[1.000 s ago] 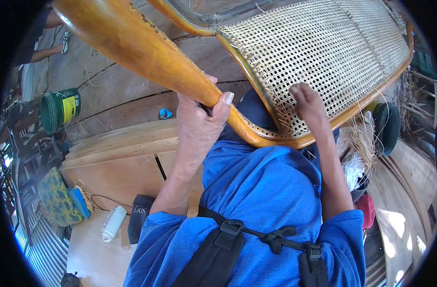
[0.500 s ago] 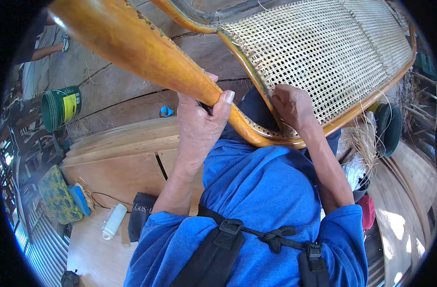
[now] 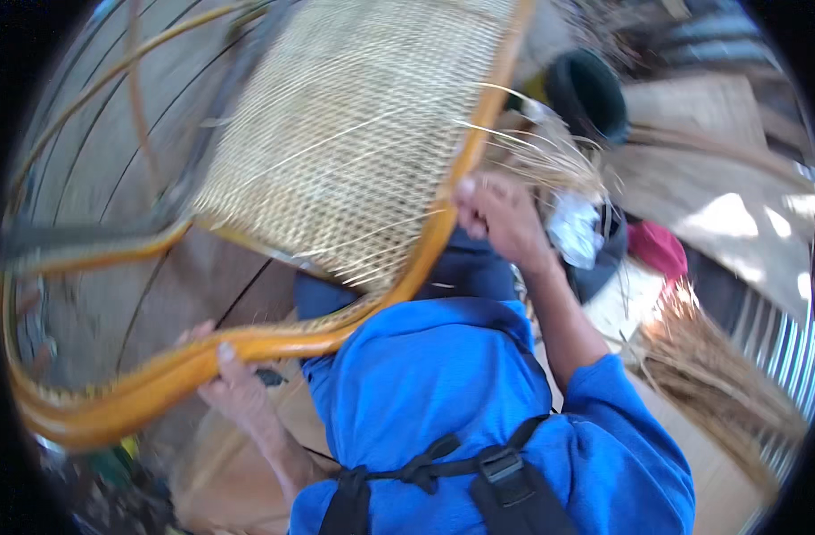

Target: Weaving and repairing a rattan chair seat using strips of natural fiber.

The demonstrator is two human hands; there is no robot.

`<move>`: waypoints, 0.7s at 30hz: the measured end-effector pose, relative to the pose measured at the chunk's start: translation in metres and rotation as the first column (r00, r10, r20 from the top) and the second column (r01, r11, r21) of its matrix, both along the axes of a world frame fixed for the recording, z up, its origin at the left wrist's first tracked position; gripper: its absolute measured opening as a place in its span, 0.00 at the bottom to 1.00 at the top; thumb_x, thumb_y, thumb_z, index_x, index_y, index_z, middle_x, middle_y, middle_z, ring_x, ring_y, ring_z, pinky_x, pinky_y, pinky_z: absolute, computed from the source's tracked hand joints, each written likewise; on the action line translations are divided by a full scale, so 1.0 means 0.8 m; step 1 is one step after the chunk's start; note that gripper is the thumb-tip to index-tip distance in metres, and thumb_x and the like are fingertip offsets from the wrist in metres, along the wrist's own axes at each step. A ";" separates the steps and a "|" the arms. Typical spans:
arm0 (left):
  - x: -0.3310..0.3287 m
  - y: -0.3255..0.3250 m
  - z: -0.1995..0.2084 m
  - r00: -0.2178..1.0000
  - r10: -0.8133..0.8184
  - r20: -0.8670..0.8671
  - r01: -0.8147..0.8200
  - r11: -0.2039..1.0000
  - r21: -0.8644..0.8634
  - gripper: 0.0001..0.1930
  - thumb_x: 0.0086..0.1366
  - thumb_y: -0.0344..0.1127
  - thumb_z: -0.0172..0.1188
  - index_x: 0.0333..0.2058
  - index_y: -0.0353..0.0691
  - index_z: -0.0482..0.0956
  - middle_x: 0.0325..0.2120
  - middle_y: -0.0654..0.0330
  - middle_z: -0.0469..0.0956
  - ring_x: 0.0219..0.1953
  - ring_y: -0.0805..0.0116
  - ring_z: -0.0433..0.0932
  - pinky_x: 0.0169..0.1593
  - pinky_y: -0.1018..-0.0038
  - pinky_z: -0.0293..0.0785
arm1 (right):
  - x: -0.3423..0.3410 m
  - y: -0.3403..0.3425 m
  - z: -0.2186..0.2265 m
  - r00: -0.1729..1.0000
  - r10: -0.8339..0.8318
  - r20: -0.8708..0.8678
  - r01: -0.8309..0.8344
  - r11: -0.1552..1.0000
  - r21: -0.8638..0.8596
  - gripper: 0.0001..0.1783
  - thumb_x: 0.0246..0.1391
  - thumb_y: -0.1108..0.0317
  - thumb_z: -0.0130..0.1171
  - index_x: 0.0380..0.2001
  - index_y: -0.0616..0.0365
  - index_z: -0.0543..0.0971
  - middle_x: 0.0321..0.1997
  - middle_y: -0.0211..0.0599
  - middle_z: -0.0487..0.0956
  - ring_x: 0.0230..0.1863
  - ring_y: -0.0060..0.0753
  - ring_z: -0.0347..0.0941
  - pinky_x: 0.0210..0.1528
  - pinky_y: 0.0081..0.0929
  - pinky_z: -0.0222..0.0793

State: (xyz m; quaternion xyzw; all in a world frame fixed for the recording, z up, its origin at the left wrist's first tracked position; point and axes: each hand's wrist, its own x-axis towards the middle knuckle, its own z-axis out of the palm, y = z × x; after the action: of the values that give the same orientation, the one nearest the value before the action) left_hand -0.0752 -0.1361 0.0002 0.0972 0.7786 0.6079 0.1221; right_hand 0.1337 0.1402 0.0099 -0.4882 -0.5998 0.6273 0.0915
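I hold a rattan chair with a glossy orange-brown wooden frame (image 3: 247, 343) and a woven cane panel (image 3: 345, 152) over my lap. My left hand (image 3: 233, 383) grips the thick frame rail at lower left, fingers wrapped round it. My right hand (image 3: 501, 214) is closed on the frame's right edge, where loose cane strands (image 3: 550, 152) stick out. My blue shirt (image 3: 461, 401) and black chest straps (image 3: 479, 464) fill the lower middle. The picture is blurred by motion.
A dark bucket (image 3: 590, 89) stands at the upper right. Beside my right forearm lie a white cloth (image 3: 577, 227) and a red object (image 3: 657, 250). A bundle of dry cane fibre (image 3: 719, 374) lies on wooden boards at the right, near corrugated metal sheet (image 3: 782, 357).
The chair has swung round and the view turned right: the cane panel now sits upper left. My left hand has dropped low on the frame. My right hand shifted from the panel to the frame's right edge.
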 end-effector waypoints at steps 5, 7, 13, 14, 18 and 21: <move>0.007 0.025 0.013 0.999 -0.051 0.005 0.051 0.999 -0.012 0.24 0.59 0.37 0.55 0.51 0.35 0.58 0.42 0.55 0.69 0.25 0.72 0.71 0.17 0.86 0.63 | 0.212 -0.049 -0.015 0.843 -0.534 0.071 0.535 0.815 -0.220 0.13 0.57 0.60 0.51 0.32 0.60 0.75 0.23 0.29 0.73 0.18 0.16 0.64 0.17 0.14 0.57; 0.013 0.032 0.016 0.999 -0.050 0.014 0.050 0.999 -0.010 0.24 0.59 0.38 0.56 0.51 0.35 0.59 0.42 0.56 0.69 0.24 0.74 0.71 0.16 0.87 0.62 | 0.267 -0.057 -0.017 0.798 -0.598 0.074 0.596 0.765 -0.242 0.09 0.56 0.66 0.50 0.35 0.60 0.74 0.24 0.29 0.74 0.19 0.16 0.66 0.18 0.14 0.61; 0.002 0.007 -0.001 0.997 -0.047 0.068 0.046 0.999 0.017 0.21 0.62 0.40 0.56 0.49 0.37 0.64 0.35 0.60 0.72 0.19 0.81 0.64 0.17 0.88 0.59 | 0.304 -0.037 -0.013 0.749 -0.659 -0.063 0.633 0.740 -0.226 0.06 0.55 0.73 0.50 0.36 0.61 0.73 0.26 0.29 0.74 0.21 0.18 0.69 0.20 0.14 0.65; 0.002 0.005 0.000 0.997 -0.021 0.077 0.020 1.000 0.005 0.20 0.62 0.41 0.56 0.48 0.37 0.66 0.32 0.61 0.71 0.18 0.82 0.62 0.17 0.88 0.59 | 0.303 -0.022 -0.007 0.720 -0.676 -0.156 0.643 0.735 -0.215 0.06 0.55 0.73 0.50 0.36 0.61 0.73 0.27 0.29 0.74 0.22 0.19 0.69 0.20 0.14 0.65; 0.015 0.021 0.019 0.997 0.002 0.079 0.000 1.000 -0.021 0.25 0.60 0.39 0.58 0.52 0.38 0.59 0.41 0.57 0.71 0.17 0.79 0.68 0.13 0.88 0.60 | 0.329 0.027 0.015 0.642 -0.673 -0.368 0.655 0.731 -0.194 0.06 0.56 0.72 0.49 0.37 0.57 0.72 0.28 0.28 0.73 0.26 0.16 0.68 0.20 0.12 0.60; 0.012 0.017 0.016 0.995 0.026 0.099 -0.021 0.998 -0.054 0.24 0.61 0.39 0.57 0.52 0.38 0.59 0.40 0.57 0.72 0.15 0.81 0.66 0.12 0.87 0.60 | 0.338 0.004 0.020 0.825 -0.546 -0.145 0.507 0.829 -0.238 0.06 0.55 0.70 0.49 0.34 0.58 0.74 0.22 0.26 0.72 0.20 0.15 0.65 0.16 0.12 0.56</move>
State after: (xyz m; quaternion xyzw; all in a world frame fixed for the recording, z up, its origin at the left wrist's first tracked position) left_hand -0.0653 -0.1223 0.0128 0.0542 0.7884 0.5926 0.1561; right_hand 0.4038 0.1437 0.0259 -0.5736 -0.3661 0.6786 0.2766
